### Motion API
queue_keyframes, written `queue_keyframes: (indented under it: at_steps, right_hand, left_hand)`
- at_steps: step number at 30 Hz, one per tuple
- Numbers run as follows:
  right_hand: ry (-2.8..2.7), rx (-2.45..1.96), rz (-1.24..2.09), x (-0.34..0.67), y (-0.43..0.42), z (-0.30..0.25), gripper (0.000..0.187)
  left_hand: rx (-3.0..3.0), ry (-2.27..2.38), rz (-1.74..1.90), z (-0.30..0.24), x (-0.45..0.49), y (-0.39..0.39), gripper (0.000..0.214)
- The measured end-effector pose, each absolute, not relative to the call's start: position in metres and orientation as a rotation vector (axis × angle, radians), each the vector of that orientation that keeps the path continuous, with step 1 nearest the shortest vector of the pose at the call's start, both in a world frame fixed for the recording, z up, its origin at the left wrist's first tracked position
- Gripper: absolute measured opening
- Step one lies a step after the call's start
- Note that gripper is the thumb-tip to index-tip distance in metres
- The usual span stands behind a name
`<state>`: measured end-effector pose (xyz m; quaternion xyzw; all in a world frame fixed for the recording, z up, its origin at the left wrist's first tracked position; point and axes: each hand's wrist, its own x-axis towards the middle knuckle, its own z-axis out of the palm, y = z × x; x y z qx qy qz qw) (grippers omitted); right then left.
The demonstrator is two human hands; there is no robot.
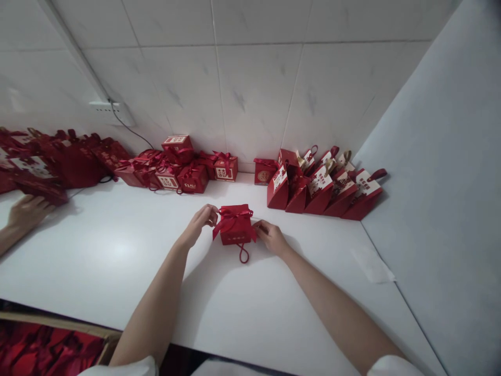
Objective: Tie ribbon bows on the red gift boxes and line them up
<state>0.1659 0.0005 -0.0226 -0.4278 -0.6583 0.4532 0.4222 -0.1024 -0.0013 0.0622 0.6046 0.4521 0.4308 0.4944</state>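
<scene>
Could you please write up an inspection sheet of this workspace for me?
Surface: white tabletop, bright glare at left.
Things in hand: red gift box with a ribbon bow; cord loop extends from its near side.
Clutter: ribboned boxes and wedge-shaped boxes by the wall; pale sheet at right.
Hands: left hand at the bow's left end, right hand at the box's right side; grips unclear.
Cables: dark cable from the wall socket.
Surroundings: tiled wall; co-worker's hand at left; open carton lower left.
</scene>
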Motion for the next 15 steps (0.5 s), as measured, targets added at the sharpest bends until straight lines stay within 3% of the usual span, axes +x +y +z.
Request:
queue_keyframes:
  at_steps: [3, 7, 15]
  right_hand:
    - [-1.636, -1.081, 1.113, 0.166, -0.001, -0.022, 0.024]
    - [-1.629, -1.104, 1.094, 0.167, -0.003, -0.021, 0.026]
    - [-1.632, -1.092, 1.108, 0.168, -0.003, -0.025, 0.024]
  left_hand:
    - [1.557, 1.185, 1.102, 0.063, -0.090, -0.005, 0.037]
    - [1.476, 1.224, 1.192, 0.062, -0.075, -0.009, 0.039]
    - [1.222, 0.941, 1.175, 0.051, -0.064, -0.009, 0.028]
